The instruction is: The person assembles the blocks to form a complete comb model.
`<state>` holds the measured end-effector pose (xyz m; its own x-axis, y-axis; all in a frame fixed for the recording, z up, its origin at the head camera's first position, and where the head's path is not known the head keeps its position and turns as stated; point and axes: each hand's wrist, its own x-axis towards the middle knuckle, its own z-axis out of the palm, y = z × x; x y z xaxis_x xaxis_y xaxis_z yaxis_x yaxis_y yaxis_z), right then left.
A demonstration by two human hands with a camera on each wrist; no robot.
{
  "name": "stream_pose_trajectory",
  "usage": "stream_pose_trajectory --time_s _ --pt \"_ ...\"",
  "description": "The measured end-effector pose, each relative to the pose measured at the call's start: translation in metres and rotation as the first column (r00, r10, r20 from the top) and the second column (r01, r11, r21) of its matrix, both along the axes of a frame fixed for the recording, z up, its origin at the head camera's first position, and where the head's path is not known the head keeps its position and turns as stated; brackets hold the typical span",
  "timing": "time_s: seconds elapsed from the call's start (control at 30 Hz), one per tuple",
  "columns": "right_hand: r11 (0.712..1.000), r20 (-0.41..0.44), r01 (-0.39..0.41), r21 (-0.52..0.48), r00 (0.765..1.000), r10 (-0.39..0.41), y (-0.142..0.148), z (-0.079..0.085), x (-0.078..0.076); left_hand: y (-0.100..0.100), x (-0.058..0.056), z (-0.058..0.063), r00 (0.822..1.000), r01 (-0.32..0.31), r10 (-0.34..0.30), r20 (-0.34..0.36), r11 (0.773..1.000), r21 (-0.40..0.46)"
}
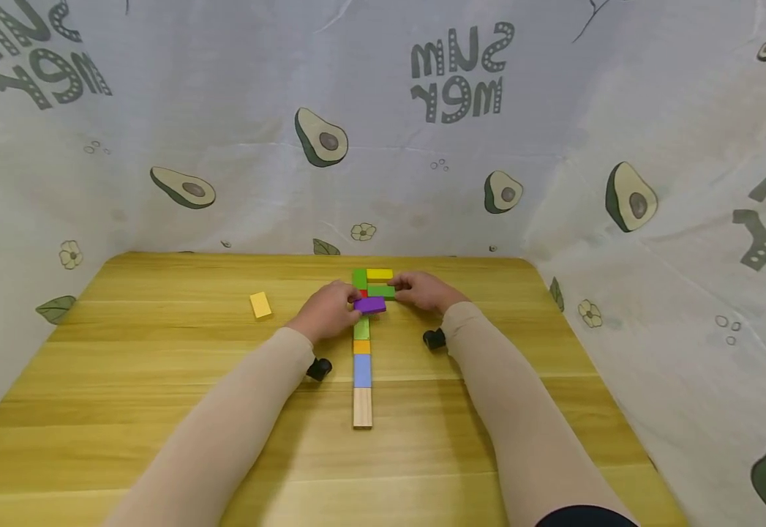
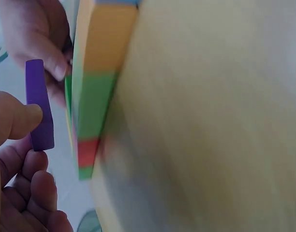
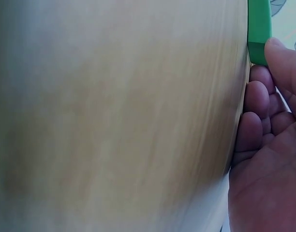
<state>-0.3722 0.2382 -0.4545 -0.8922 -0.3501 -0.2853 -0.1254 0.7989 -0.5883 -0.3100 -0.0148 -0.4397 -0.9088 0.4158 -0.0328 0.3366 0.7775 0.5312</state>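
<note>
My left hand (image 1: 330, 311) pinches a purple block (image 1: 371, 305) between thumb and fingers, holding it above a straight column of blocks. In the left wrist view the purple block (image 2: 39, 104) stands apart from the column, with the thumb across its face. At the column's right side, my right hand (image 1: 425, 290) grips the near end of a green block (image 1: 381, 293) with thumb and index finger. The right wrist view shows the thumb on that green block (image 3: 259, 31), other fingers curled below. Beyond it lies a yellow block (image 1: 380, 275), parallel to the green one.
Toward me the column runs through a light green block (image 1: 361, 329), an orange block (image 1: 362, 347), a blue block (image 1: 362, 371) and a plain wooden block (image 1: 362, 408). Another green block (image 1: 359, 279) tops its far end. A loose yellow block (image 1: 260, 305) lies left on the wooden table (image 1: 159, 410).
</note>
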Motion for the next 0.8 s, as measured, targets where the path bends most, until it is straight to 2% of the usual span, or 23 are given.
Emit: stream_pose_trajectory --time_s 0.23,0.8 --pt "0.999 -0.013 -0.032 0.001 0.999 0.032 -0.003 0.003 0.0 0.019 -0.003 -0.004 1.0 0.01 -0.01 0.017 0.999 -0.032" --pt "1.0 -0.005 -0.016 -0.009 1.0 0.016 -0.001 0.003 0.0 0.032 -0.007 -0.006 0.999 0.022 -0.021 0.04 0.999 -0.046"
